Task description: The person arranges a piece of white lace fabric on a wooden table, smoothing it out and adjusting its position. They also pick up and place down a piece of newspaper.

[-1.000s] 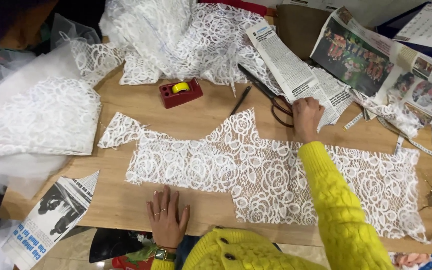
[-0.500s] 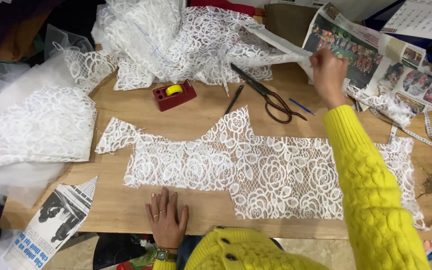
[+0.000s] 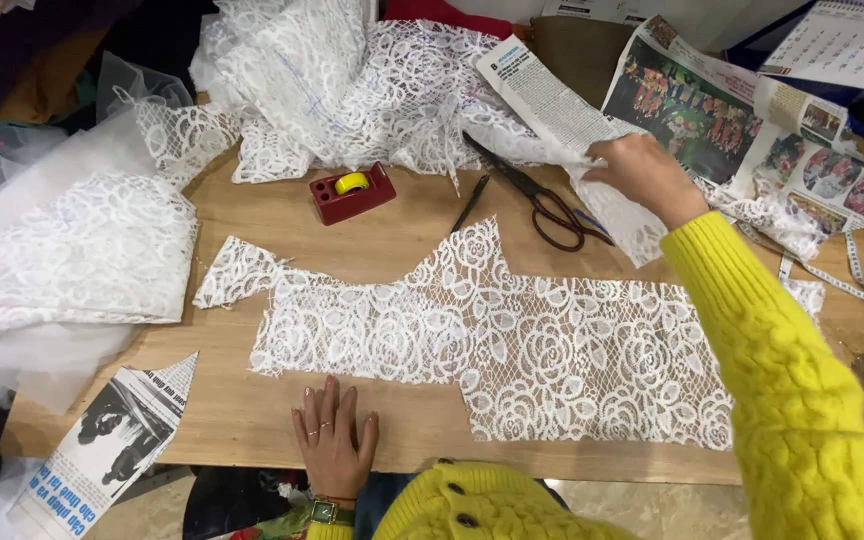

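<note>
Right hand [image 3: 642,178], in a yellow knitted sleeve [image 3: 782,360], reaching across the table [image 3: 252,420] to the far side; grip closed on the edge of a newspaper sheet [image 3: 552,100], fingers pinching paper where it overlaps a strip of white lace. Left hand [image 3: 332,440] flat, palm down, fingers spread, holding nothing, resting on bare wood just below the cut lace piece [image 3: 512,340] near the table's front edge; rings on two fingers, a watch at the wrist.

Cut lace piece spread flat across the middle of the table, rose-patterned, with a peak rising toward the scissors [image 3: 542,200] and a narrow tab at its left end. Between that piece and the right hand: one pair of scissors, dark handles toward the hand, blades closed as far as can be told, and one dark pen or pencil [image 3: 470,204] lying just beside the blades.

One red tape dispenser [image 3: 353,191] with a yellow roll, left of the pencil, apart from the lace. One heap of crumpled lace [image 3: 352,80] at the far edge, partly covering the newspaper. One folded pile of lace and tulle [image 3: 62,270] overhanging the left edge. One measuring tape [image 3: 842,280] trailing at the right. Two other newspaper pieces: colour pages [image 3: 742,110] at far right, a cut scrap [image 3: 112,450] hanging off the near left corner.
</note>
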